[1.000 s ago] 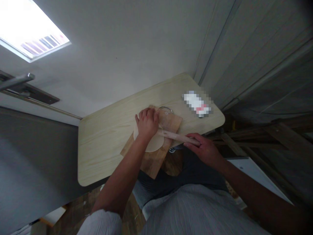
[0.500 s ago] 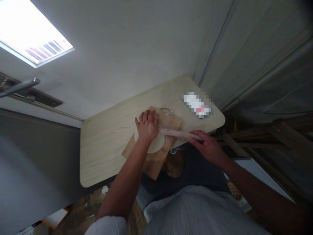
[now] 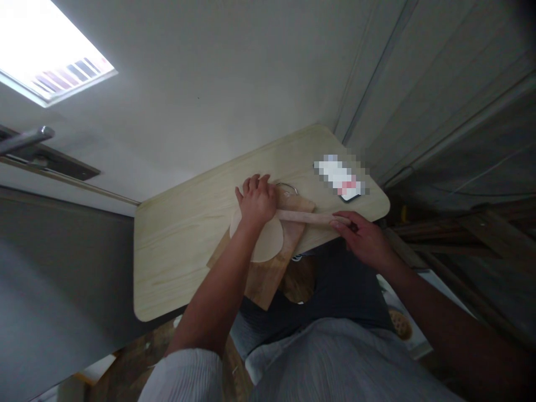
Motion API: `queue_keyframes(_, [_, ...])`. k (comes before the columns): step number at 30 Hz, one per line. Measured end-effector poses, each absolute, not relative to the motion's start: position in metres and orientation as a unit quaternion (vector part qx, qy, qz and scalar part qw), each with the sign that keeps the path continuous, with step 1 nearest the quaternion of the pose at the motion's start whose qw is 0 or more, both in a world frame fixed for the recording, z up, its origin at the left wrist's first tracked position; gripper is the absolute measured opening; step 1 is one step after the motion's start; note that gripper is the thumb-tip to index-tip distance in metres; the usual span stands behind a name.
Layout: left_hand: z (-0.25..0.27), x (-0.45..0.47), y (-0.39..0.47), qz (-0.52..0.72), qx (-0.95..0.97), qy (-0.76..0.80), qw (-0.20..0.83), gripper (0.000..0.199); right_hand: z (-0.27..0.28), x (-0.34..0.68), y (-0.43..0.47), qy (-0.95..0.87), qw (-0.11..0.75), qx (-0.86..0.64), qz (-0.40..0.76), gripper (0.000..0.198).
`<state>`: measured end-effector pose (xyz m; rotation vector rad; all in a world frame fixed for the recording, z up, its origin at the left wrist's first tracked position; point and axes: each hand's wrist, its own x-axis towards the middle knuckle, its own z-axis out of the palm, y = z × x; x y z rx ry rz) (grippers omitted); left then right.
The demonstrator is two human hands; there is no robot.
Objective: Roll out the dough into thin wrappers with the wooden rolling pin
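Observation:
A round, flat sheet of pale dough (image 3: 268, 243) lies on a wooden cutting board (image 3: 268, 285), which juts past the table's near edge. Across the dough's far side runs a wooden rolling pin (image 3: 307, 217). My left hand (image 3: 257, 202) lies over the pin's left part, palm down with the fingers stretched out and apart; it hides that end. My right hand (image 3: 362, 237) grips the pin's right end between thumb and fingers, beyond the board's right edge. A metal ring handle (image 3: 288, 186) shows at the board's far edge.
The light wood table (image 3: 176, 251) stands against a pale wall. A phone-like object (image 3: 341, 178), blurred out, rests on its right side. A door handle (image 3: 29, 139) is at far left. Wooden planks (image 3: 460, 229) lie to the right, and a perforated brown round thing (image 3: 400, 325) is low beside my right arm.
Both hands and the rolling pin have moved a little away from me and to the right over the dough. The board has hardly moved. The view has shifted slightly.

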<state>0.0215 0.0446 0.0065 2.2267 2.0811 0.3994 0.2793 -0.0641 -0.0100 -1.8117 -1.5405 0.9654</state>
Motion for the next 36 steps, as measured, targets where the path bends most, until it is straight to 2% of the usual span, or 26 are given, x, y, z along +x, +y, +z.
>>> queue_keyframes(9, [0.006, 0.025, 0.049, 0.139, 0.728, 0.670, 0.033, 0.045, -0.007, 0.281, -0.058, -0.566, 0.260, -0.675, 0.396, 0.051])
queue_keyframes(16, [0.007, 0.022, 0.032, 0.135, 0.728, 0.671, 0.023, 0.045, -0.005, 0.280, -0.067, -0.611, 0.253, -0.676, 0.326, 0.047])
queue_keyframes(22, [0.009, 0.019, 0.009, 0.117, 0.724, 0.679, 0.020, 0.046, -0.009, 0.282, -0.076, -0.635, 0.256, -0.667, 0.294, 0.045])
queue_keyframes(36, [0.008, 0.005, -0.068, 0.094, 0.731, 0.676, 0.011, 0.055, -0.015, 0.283, -0.104, -0.672, 0.268, -0.612, 0.320, 0.043])
